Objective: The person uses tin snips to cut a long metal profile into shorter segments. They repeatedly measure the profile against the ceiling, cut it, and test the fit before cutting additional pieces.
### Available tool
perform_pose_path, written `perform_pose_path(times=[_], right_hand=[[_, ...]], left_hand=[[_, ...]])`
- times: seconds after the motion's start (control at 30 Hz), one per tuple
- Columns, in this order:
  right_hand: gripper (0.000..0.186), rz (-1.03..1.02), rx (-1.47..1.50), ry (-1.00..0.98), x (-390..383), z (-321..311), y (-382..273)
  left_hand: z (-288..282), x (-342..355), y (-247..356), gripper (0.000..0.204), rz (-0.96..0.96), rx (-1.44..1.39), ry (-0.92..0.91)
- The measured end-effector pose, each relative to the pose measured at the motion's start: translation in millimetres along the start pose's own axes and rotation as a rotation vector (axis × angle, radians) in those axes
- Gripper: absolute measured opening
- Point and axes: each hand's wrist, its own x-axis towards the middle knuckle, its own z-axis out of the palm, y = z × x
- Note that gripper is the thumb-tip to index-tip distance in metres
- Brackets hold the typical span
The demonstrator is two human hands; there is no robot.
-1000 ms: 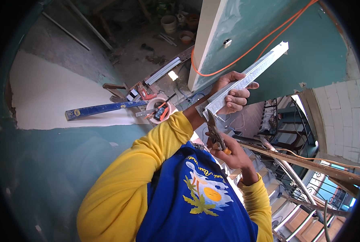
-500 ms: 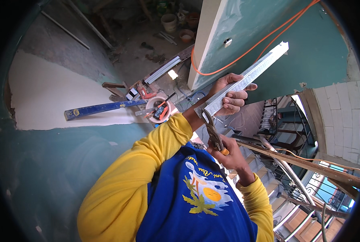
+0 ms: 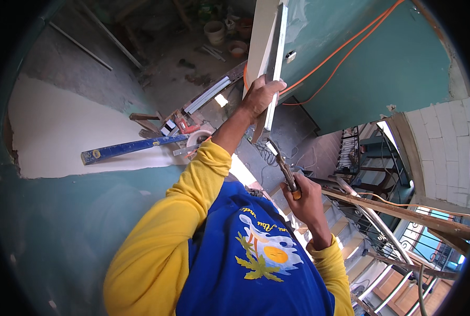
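Note:
My left hand (image 3: 260, 98) is wrapped round a long, silvery metal channel (image 3: 279, 45) and holds it up, its far end pointing toward the top of the view. At the near end of the channel a narrow flap of metal hangs out to the side. Lower and to the right, my right hand (image 3: 306, 204) grips a pair of tin snips (image 3: 286, 171) by the handles, which have an orange part. The tips of the snips point up at the channel's near end, a short gap away from it. Whether the blades are parted is hard to see.
A blue spirit level (image 3: 132, 149) leans at left, near a white bucket (image 3: 199, 136) and a red power tool (image 3: 184, 125). More metal profiles (image 3: 207, 95) lie behind. An orange cable (image 3: 336, 68) hangs across the green wall (image 3: 403, 68). Wooden beams (image 3: 403, 211) and stairs are at right.
My left hand has swung the channel to the left and turned it more upright. The snips have come away from its near end, and my right hand has shifted slightly right.

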Motion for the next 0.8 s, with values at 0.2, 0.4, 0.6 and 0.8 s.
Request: perform_pose_path(times=[0.2,0.4,0.6,0.8], right_hand=[[0.029,0.092,-0.202,0.038,-7.0,5.2,7.0],[0.039,0.472,0.634,-0.549,-40.9,-19.7,23.3],[0.057,0.453,0.633,-0.251,-53.2,10.8,37.3],[0.06,0.409,0.829,-0.067,-20.4,32.4,21.6]], left_hand=[[0.4,2.2,-9.2,0.042,0.409,0.281,0.342],[-83.7,31.0,11.1,0.029,0.04,-0.267,0.434],[-77.7,1.5,33.8,0.037,0.156,-0.24,0.66],[-16.2,-4.7,2.0,0.037,0.225,-0.608,0.571]])
